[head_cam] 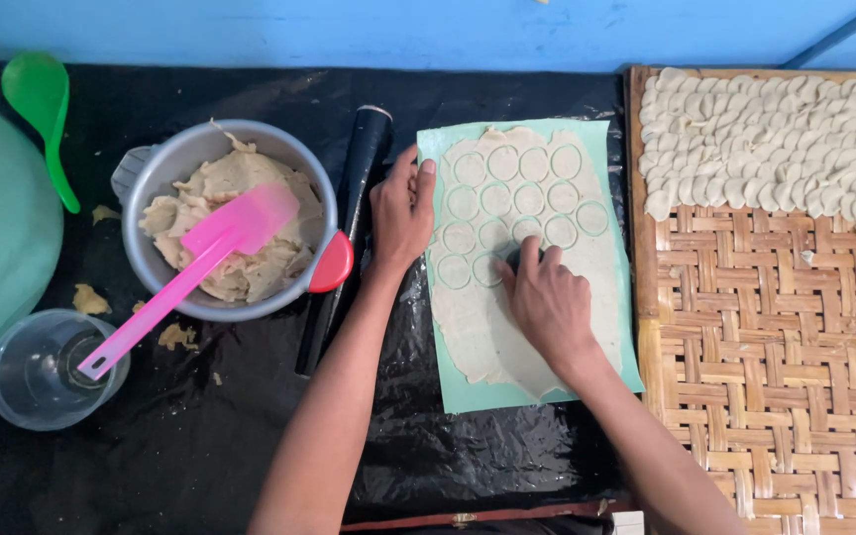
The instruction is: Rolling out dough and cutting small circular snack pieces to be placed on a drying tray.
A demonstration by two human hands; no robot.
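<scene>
Grey bowl point(151, 178) left of centre, heaped with dough scraps point(250, 267); pink spatula point(200, 258) lies across it, handle out over a clear cup point(22, 381). Black rolling pin point(354, 198) just right of the bowl, touching its red handle point(333, 262). Green spoon point(42, 109) at far left beside a pale green lid point(2, 238). Crumbs point(89, 299) on black plastic point(200, 446). Woven tray point(775, 347) at right, folded dumplings point(775, 139) packed along its top. Blue wall point(349, 30) behind.
</scene>
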